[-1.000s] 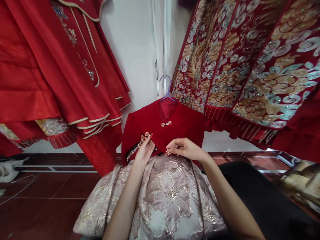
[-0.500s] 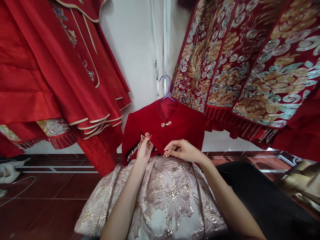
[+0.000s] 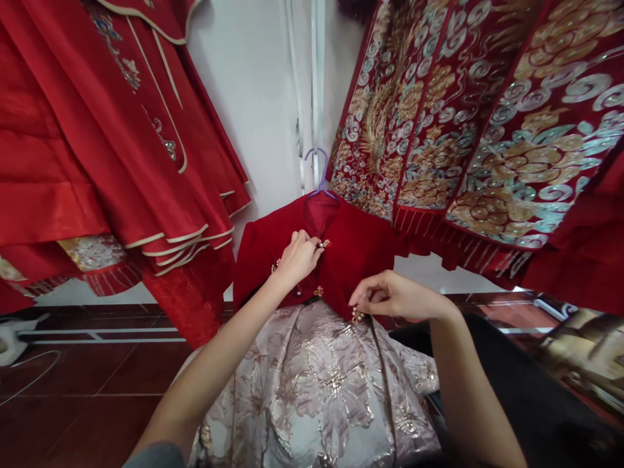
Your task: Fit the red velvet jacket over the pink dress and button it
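Matt red cloth jacket (image 3: 366,235), glossy puckered brocade (image 3: 336,385), smooth plastic-looking purple hanger (image 3: 322,186)

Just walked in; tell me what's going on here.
A person has both hands on a red jacket on a purple hanger. The left hand is at the beaded clasp below the collar; the right hand pinches the lower front edge, beside a beaded ornament. Pale floral fabric spreads below the jacket.
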The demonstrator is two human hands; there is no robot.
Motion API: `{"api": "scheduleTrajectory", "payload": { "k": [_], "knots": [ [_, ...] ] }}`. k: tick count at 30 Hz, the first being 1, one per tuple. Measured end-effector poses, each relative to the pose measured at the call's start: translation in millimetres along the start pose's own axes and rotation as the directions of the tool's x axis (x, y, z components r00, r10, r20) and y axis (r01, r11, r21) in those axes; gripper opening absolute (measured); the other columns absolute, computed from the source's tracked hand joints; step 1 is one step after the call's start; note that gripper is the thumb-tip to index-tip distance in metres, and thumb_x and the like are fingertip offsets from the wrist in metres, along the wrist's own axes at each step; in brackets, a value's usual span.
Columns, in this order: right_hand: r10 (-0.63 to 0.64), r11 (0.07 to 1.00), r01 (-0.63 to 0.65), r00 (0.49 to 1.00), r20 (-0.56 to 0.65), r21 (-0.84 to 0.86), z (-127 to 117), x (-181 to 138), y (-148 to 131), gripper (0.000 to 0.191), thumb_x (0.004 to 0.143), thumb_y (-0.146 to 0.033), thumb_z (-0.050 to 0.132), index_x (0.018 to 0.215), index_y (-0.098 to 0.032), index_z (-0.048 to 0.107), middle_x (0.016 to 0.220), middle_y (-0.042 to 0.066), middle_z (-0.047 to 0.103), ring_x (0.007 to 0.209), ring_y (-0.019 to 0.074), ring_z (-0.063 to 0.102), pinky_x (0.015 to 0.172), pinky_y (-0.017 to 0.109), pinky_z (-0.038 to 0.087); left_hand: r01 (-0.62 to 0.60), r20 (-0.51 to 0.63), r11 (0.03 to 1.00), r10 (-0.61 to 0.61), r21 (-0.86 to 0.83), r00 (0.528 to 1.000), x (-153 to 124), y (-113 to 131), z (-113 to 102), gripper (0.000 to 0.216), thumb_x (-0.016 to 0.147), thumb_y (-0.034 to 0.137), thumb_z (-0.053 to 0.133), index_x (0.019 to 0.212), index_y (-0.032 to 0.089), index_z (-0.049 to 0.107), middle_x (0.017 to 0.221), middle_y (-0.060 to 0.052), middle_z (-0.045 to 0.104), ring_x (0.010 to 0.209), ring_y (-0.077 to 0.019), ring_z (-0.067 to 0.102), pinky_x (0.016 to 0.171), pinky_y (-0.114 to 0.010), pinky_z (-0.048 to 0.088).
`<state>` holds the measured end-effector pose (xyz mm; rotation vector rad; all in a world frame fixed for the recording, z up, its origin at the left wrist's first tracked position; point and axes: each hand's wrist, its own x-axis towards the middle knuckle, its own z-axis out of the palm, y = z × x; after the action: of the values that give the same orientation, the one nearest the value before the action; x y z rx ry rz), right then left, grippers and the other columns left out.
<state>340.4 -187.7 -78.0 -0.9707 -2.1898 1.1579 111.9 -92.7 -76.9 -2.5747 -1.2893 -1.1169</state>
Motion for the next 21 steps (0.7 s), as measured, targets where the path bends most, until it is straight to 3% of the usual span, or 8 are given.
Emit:
{"api": "scheduleTrajectory", "payload": {
  "k": [3,7,11,14,17,21],
  "knots": [
    [0.017,1.000,-0.017,1.000,0.019,-0.016,-5,-5,0,0.018,0.080,-0.031,0.064,0.093,-0.022,0.073,0.080,0.002,0.073,0.067,0.0126,0.066,0.059,0.022,0.051,-0.107,0.107,0.994,0.104,0.029,0.989,12,-3,-6,0.016,0.084,0.029,0.058,0.089,0.017,0.069,0.086,-0.010,0.055,0.092,-0.0252,0.050,0.084,-0.036,0.041],
    [-0.025,0.999,0.027,0.998,-0.056,0.030,-8,-5,-4,0.021,0.083,-0.033,0.061,0.099,-0.025,0.073,0.096,0.004,0.074,0.087,0.0165,0.068,0.079,0.027,0.055,-0.195,0.165,0.970,0.218,-0.146,0.962,25,-3,-22,0.010,0.079,0.030,0.065,0.079,0.020,0.067,0.092,-0.008,0.062,0.102,-0.0267,0.050,0.104,-0.049,0.025],
    [-0.025,0.999,0.031,0.992,-0.127,0.044,-9,-4,-6,0.027,0.086,-0.036,0.059,0.106,-0.025,0.071,0.101,0.005,0.073,0.094,0.0173,0.068,0.086,0.029,0.054,0.021,0.219,0.869,0.102,-0.495,0.970,34,-3,-25,0.013,0.065,0.016,0.073,0.060,0.022,0.063,0.068,-0.003,0.061,0.088,-0.0232,0.057,0.111,-0.054,0.011],
    [-0.029,0.999,0.031,0.988,-0.149,0.013,-11,-6,-6,0.028,0.086,-0.037,0.058,0.107,-0.023,0.070,0.099,0.005,0.073,0.093,0.0172,0.068,0.086,0.030,0.055,0.122,0.224,0.796,0.017,-0.592,0.975,38,-8,-20,0.018,0.059,0.010,0.075,0.055,0.023,0.062,0.062,-0.001,0.059,0.082,-0.0224,0.058,0.112,-0.056,0.008],
    [-0.029,1.000,0.031,0.986,-0.167,0.005,-12,-7,-6,0.028,0.086,-0.037,0.058,0.108,-0.023,0.070,0.097,0.005,0.073,0.090,0.0173,0.069,0.084,0.031,0.055,0.088,0.160,0.825,0.002,-0.558,0.987,42,-12,-16,0.018,0.056,0.014,0.077,0.055,0.024,0.062,0.066,-0.003,0.060,0.091,-0.0261,0.058,0.113,-0.056,0.008],
    [-0.011,1.000,0.011,0.986,-0.168,-0.001,-13,-6,-5,0.028,0.087,-0.036,0.057,0.109,-0.023,0.069,0.097,0.005,0.073,0.089,0.0164,0.069,0.082,0.030,0.055,-0.149,0.179,0.935,0.214,-0.321,0.960,44,-14,-14,0.013,0.063,0.018,0.073,0.058,0.024,0.063,0.066,-0.002,0.059,0.091,-0.0259,0.058,0.113,-0.056,0.008]
  ]
}}
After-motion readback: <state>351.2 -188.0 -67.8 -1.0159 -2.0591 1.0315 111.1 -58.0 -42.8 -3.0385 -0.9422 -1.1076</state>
